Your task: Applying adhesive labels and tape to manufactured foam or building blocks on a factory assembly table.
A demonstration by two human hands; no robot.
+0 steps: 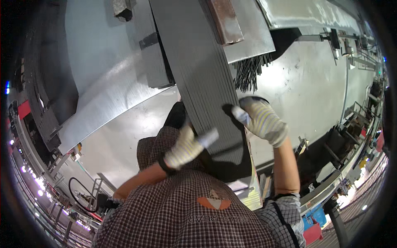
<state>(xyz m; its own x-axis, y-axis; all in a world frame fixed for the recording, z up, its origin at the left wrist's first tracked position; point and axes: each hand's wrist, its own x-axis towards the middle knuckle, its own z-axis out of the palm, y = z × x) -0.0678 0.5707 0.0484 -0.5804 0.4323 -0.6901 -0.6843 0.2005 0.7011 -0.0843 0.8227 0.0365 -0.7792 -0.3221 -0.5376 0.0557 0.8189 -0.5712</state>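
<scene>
A long stack of dark grey flat strips runs from the far edge toward my body, its layered side showing as fine lines. My left hand, in a striped knit glove, is at the stack's near left edge. It is blurred; its thumb reaches out over the strips, apart from the fingers, which are partly hidden. At the right edge my right hand, in a matching glove with dark coating, has its thumb spread from its bent fingers. Shadows of both hands fall on the strips. I see nothing held in either hand.
A rusty metal block lies beside the stack's far right. A bundle of thin dark strips juts out below a metal plate. Another block rests on a large sheet at left. Shorter dark pieces sit left of the stack.
</scene>
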